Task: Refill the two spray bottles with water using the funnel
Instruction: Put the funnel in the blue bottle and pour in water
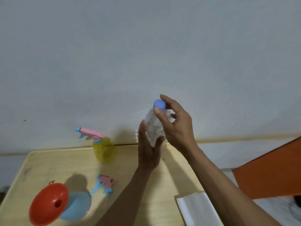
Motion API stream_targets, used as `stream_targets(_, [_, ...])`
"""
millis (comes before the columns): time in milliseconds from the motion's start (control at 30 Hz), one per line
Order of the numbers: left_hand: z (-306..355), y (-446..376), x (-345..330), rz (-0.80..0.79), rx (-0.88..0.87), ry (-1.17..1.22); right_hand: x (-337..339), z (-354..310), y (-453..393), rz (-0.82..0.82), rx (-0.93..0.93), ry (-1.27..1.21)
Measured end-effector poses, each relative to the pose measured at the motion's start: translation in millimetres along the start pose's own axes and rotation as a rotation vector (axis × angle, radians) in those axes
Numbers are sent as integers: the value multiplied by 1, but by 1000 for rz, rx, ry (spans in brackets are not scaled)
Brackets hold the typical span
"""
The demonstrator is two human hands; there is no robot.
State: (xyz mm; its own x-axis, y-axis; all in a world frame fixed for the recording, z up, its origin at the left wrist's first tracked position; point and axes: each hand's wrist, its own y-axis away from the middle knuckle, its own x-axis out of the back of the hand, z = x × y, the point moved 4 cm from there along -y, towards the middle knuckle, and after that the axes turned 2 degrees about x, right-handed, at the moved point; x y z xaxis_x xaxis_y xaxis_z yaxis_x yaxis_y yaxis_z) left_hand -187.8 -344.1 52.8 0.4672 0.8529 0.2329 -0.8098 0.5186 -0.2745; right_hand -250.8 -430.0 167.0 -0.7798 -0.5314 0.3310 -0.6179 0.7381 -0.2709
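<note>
- Nearest, at the left front of the wooden table (48, 160), the red funnel (48, 203) sits in the mouth of the blue spray bottle (76, 206); it looks light and easily tipped.
- Near right lies a folded white cloth (195, 207).
- Just beyond the blue bottle, its removed pink-and-blue spray head (104, 185) lies loose on the table.
- Mid-table, the left hand (149, 152) wraps the lower body of the clear water bottle (154, 126), thumb on the near side, fingers curled behind. Thin plastic like this probably dents and may slosh if squeezed, so a low, gentle hold seems wise.
- Above it, the right hand (177, 126) pinches the blue cap (159, 104) between thumb and forefinger, the other fingers loosely spread.
- Farther left, by the wall, the yellow spray bottle (103, 150) stands upright, its head on.
</note>
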Motion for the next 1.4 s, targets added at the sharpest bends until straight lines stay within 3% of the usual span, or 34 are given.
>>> stream_targets(300, [-20, -8, -13, 40, -5, 28, -4, 3, -1, 2, 36, -91])
stream_targets(767, [58, 87, 68, 124, -82, 59, 8, -77, 99, -67, 75, -224])
stream_targets(1100, [41, 200, 144, -56, 54, 0, -23, -82, 221, -69, -46, -188])
stream_targets(1400, [45, 242, 163, -92, 159, 55, -28, -92, 276, -68, -4, -130])
